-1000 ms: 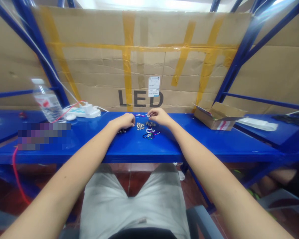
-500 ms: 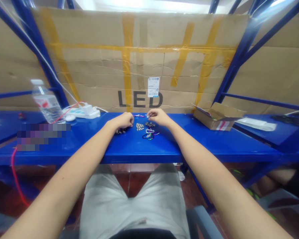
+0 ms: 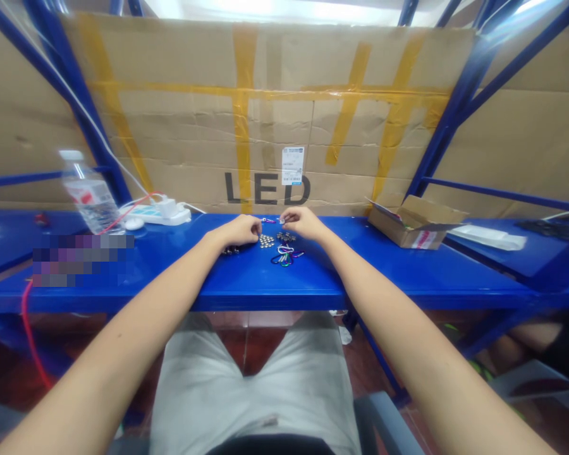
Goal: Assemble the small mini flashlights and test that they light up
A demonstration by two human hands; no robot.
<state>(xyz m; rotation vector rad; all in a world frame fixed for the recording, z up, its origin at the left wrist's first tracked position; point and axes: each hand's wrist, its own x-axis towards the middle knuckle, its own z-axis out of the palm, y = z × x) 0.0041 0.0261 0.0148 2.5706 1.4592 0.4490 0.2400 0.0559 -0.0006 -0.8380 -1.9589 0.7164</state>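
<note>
Both my hands rest at the far middle of a blue metal shelf (image 3: 246,278). My left hand (image 3: 239,230) is curled closed beside a small heap of silver metal parts (image 3: 266,240); what it holds is hidden. My right hand (image 3: 301,222) pinches a tiny silver piece at its fingertips, just above a darker cluster of parts (image 3: 286,237). A bundle of coloured clips or rings (image 3: 284,255), blue, green and purple, lies just in front of the heaps. A small pink clip (image 3: 267,220) lies between my hands.
A taped cardboard sheet marked LED (image 3: 265,120) stands behind the shelf. A water bottle (image 3: 90,193) and a white power strip (image 3: 164,212) with a red cable sit at left. An open cardboard box (image 3: 415,221) sits at right. My knees are below the shelf.
My left hand has shifted slightly right, closer to the silver parts. My right hand has stayed almost still.
</note>
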